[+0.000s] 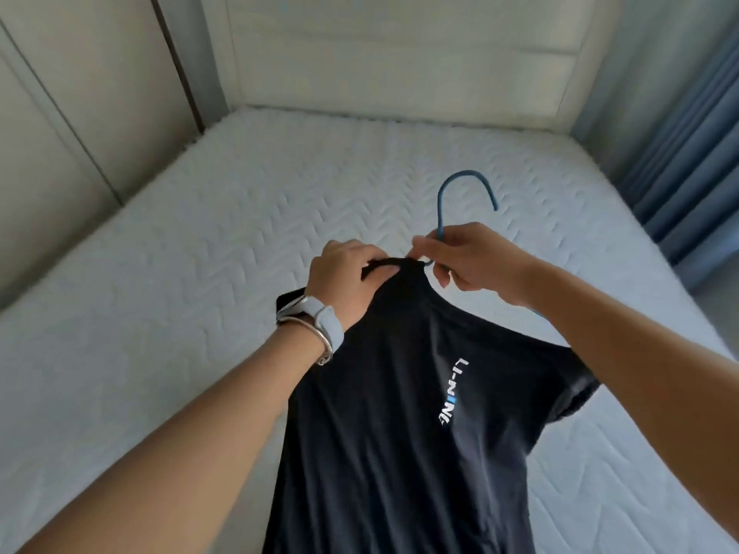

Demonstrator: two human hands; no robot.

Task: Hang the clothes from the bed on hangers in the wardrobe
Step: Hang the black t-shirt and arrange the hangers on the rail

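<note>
A black T-shirt (384, 413) with white and blue lettering on the chest hangs in front of me above the bed. A blue hanger (466, 189) sticks out of its neck opening, hook upward; most of the hanger is hidden inside the shirt. My left hand (348, 281) pinches the shirt's collar at the left of the neck. My right hand (468, 257) grips the hanger's stem just below the hook, at the right of the collar. A watch and a bracelet sit on my left wrist.
The white quilted mattress (200, 253) spreads beneath the shirt, with a pale headboard (400, 54) behind it. Light wardrobe doors (60, 113) stand along the left. Blue curtains (696, 161) hang at the right.
</note>
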